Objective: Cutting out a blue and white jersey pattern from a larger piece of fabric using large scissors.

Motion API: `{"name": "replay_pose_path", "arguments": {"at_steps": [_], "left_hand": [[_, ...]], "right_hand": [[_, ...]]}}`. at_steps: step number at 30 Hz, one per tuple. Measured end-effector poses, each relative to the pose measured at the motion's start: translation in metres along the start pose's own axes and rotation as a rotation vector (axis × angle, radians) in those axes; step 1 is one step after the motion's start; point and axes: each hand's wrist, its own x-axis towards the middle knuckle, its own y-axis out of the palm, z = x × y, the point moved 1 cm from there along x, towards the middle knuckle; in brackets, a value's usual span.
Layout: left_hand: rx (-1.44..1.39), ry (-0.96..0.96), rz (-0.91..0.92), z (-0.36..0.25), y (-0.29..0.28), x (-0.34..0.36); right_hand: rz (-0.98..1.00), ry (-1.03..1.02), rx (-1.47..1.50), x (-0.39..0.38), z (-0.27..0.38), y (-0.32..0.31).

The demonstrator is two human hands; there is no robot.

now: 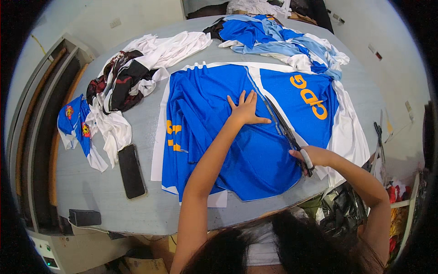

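Across the middle of the frame, blue fabric (246, 169) is spread on a grey table (157, 214). It is pressed by the left hand (246, 112), its fingers fanned wide. Right of centre, dark scissors (289, 134) are held at their handles by the right hand (315, 156), fingers curled around them. A black phone (131, 173) is laid at lower left; blue garments (246, 34) are heaped at upper right.

a black phone (132, 172) on the grey table (153, 217), near a small black box (85, 217)
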Motion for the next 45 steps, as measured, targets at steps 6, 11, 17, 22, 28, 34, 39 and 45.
{"name": "replay_pose_path", "arguments": {"at_steps": [6, 11, 17, 22, 28, 34, 39, 45], "left_hand": [[-0.007, -0.035, -0.019, 0.001, 0.001, 0.000], [0.002, -0.034, -0.015, 0.000, 0.000, 0.001], [-0.006, -0.036, -0.019, 0.002, -0.001, 0.002], [0.005, -0.029, -0.014, 0.000, -0.001, 0.000], [0.001, -0.027, -0.020, 0.000, 0.001, 0.000], [0.005, -0.025, -0.021, 0.002, 0.001, 0.003], [0.010, -0.051, -0.011, 0.002, 0.001, 0.002], [-0.005, -0.030, -0.015, 0.000, 0.001, 0.002]], "right_hand": [[-0.021, -0.066, -0.036, 0.007, 0.003, -0.004], [-0.148, -0.124, -0.108, 0.006, 0.003, 0.000], [0.027, -0.003, 0.146, 0.014, 0.014, -0.009], [-0.029, -0.024, 0.140, 0.019, 0.011, -0.012], [-0.072, -0.113, 0.055, 0.019, -0.004, -0.012], [0.141, -0.070, 0.263, 0.027, 0.016, -0.027], [0.007, -0.080, 0.220, 0.034, 0.025, -0.022], [-0.015, -0.071, 0.194, 0.036, 0.011, -0.026]]}}
